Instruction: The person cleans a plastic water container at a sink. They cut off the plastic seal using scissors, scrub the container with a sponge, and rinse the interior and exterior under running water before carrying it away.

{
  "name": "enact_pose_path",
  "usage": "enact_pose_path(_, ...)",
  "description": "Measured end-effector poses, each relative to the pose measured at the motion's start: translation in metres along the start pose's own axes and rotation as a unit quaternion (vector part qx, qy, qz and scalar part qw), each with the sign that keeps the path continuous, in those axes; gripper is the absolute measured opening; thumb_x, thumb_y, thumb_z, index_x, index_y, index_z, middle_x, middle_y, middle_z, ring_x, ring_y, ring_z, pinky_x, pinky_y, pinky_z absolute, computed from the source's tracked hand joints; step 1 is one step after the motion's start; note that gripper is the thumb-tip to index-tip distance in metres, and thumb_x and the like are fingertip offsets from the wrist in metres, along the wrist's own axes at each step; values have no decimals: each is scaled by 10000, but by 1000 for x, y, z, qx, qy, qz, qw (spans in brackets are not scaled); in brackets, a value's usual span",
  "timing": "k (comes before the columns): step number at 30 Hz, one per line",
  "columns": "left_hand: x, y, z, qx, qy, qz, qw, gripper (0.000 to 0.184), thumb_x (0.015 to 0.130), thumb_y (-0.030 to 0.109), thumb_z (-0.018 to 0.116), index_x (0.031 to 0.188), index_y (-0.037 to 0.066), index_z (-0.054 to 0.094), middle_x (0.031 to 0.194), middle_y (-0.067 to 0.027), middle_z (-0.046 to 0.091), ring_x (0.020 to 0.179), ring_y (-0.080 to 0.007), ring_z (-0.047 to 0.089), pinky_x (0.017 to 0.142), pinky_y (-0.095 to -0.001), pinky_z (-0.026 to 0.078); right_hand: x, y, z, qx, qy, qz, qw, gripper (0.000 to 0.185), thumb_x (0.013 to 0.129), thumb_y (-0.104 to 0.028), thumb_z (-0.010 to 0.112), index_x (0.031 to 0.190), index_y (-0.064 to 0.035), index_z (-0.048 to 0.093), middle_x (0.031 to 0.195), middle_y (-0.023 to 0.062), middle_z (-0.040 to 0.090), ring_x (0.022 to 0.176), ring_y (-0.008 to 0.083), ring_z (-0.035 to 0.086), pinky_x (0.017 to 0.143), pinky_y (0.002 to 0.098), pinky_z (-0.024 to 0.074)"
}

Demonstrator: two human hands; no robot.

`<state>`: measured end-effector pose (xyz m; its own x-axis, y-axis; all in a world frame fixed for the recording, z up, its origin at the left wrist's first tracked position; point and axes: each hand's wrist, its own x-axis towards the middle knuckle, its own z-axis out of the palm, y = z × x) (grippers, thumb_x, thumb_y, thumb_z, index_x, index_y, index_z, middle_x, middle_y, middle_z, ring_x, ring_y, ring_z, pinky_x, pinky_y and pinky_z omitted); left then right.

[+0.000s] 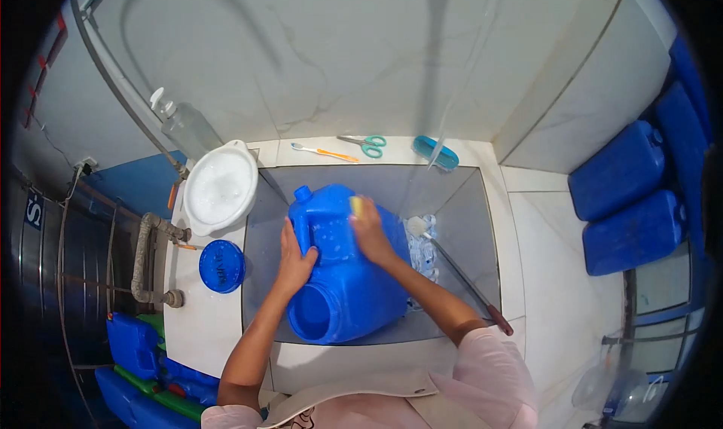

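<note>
Two bare arms reach out in front. The left arm (252, 342) leans in a little, and I see the left hand (292, 256) with its fingers (286, 235) pointing forward and its thumb poking toward the other hand. The right arm (429, 290) slants inward. The right hand (369, 232) has its fingers bunched together. The hands are near but not touching.

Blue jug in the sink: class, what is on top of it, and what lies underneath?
The left hand and right hand are on the blue jug; the right holds what looks like a yellow sponge. Whatever lies directly underneath is covered.
</note>
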<state>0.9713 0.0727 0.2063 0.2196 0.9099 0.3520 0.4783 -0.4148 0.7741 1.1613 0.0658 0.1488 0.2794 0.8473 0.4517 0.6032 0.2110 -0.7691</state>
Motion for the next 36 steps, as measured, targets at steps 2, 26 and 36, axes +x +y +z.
enact_pose_path(2,11,3,-5,-33,-185,-212,959,588,759,121,548,1303,45,340,1094,-197,557,1070,-365,519,918,-416,390,17,-44,0,-121,-21,-149,981,375,932,-150,422,1237,67,408,1275,258,403,1240,401,340,1054,421,266)
enact_pose_path(26,9,-9,-5,-84,-149,-145,975,623,776,89,560,1351,15,333,1180,-182,537,1071,-257,528,924,-328,390,117,-23,19,-68,-188,5,980,270,863,-204,443,832,15,598,906,203,565,878,363,528,808,458,402)
enact_pose_path(36,10,-76,-23,-126,-100,-275,948,513,786,71,555,1278,35,419,902,-89,589,709,-166,575,637,-280,466,-127,217,25,-180,66,305,933,373,875,-234,462,1122,46,459,1088,260,494,1012,415,466,868,468,374)
